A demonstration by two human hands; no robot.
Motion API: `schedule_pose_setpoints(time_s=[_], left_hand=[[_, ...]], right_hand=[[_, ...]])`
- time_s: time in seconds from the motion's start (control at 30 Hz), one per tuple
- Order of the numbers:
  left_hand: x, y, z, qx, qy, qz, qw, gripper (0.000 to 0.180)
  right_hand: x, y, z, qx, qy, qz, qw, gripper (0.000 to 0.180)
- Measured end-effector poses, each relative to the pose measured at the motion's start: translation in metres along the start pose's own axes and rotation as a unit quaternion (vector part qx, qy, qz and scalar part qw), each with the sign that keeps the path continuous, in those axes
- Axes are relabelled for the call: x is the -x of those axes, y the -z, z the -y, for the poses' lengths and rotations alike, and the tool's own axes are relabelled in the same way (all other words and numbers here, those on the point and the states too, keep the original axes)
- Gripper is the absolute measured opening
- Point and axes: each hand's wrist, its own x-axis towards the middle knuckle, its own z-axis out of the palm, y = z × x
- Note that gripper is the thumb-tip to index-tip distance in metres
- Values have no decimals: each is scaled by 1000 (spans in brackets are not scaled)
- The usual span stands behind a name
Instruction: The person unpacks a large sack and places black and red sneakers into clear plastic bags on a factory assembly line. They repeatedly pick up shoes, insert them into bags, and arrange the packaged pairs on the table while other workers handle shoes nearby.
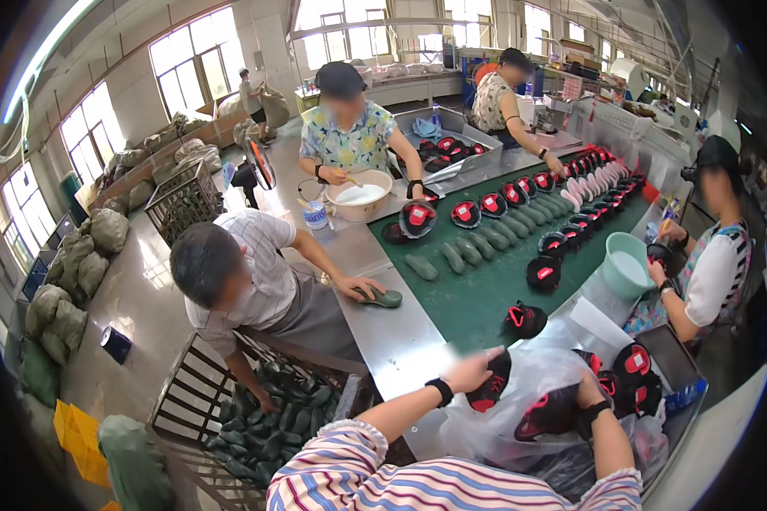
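My left hand [471, 371] grips a black shoe with a red sole [491, 390] at the near end of the green belt [477, 298]. My right hand [590, 390] holds a second black and red shoe [548, 414] over a clear plastic bag [520, 426] that lies crumpled on the metal table edge. More black and red shoes [635, 366] sit in the bag to the right of my right hand. One single shoe [524, 319] stands on the belt just beyond my hands.
Green shoe lasts [477, 247] and shoes lie in rows along the belt. A person at left presses a green last [382, 297] on the metal table; a wire crate of lasts [268, 409] stands below. Other people work around a white bowl [360, 198] and a teal bucket [626, 264].
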Motion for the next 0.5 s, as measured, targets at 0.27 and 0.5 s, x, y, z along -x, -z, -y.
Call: schedule_pose_setpoints(time_s=[0.27,0.5], left_hand=[[23,-11,45,659,363,-169,637,36],[45,16,-35,37,53,-4,998,34]], right_hand=[[24,-34,54,-469,-112,-39,875,42],[25,-34,47,-255,-104,-155,949,63]])
